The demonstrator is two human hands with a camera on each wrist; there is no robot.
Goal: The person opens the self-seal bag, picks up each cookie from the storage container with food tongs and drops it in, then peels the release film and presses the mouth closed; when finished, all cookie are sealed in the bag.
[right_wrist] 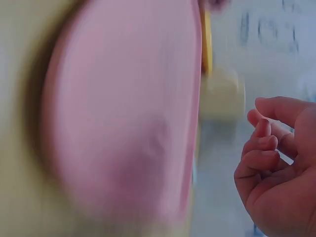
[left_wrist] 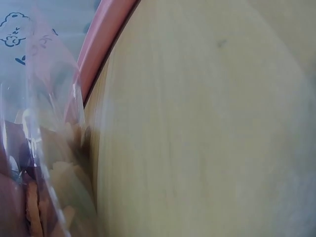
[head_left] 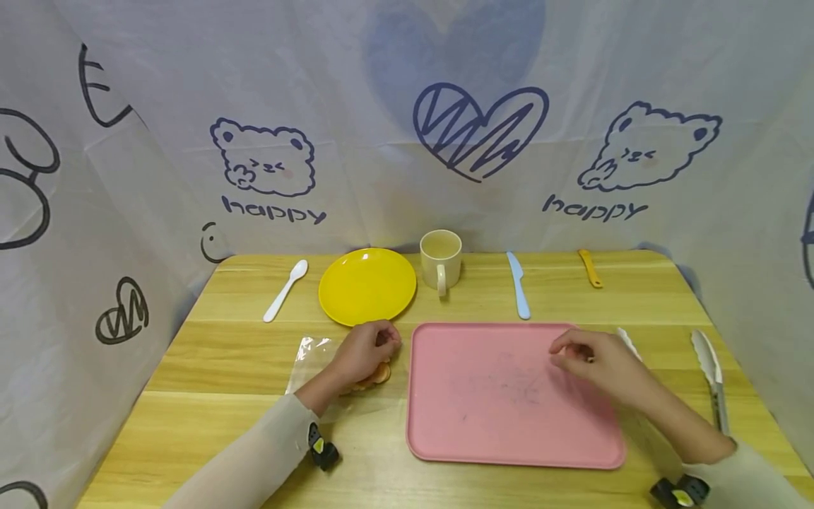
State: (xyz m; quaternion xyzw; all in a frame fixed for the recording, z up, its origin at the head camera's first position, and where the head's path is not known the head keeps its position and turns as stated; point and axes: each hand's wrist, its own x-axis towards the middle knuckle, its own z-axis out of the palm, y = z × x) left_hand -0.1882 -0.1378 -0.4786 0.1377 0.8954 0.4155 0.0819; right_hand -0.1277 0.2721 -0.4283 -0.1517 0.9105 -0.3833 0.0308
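My left hand (head_left: 365, 350) is over a clear plastic bag (head_left: 311, 353) on the table, left of a pink tray (head_left: 496, 396). Its thumb and fingers curl together and pinch the plastic. Tan, bread-like pieces (head_left: 381, 373) show inside the bag, partly hidden under the palm. Close up in the left wrist view, the clear film (left_wrist: 54, 94) rises in folds around these pieces (left_wrist: 69, 182). Above the tray's right side hangs my right hand (head_left: 594, 360), fingers loosely bent and holding nothing. The right wrist view shows the same bare hand (right_wrist: 281, 173).
Along the back lie a white spoon (head_left: 286, 291), a yellow plate (head_left: 367, 286), a cream mug (head_left: 441, 261), a pale blue knife (head_left: 518, 286) and a small orange-yellow handle (head_left: 590, 268). Tongs (head_left: 711, 375) rest at the right. A white scalloped tip (head_left: 628, 342) pokes out behind the right hand.
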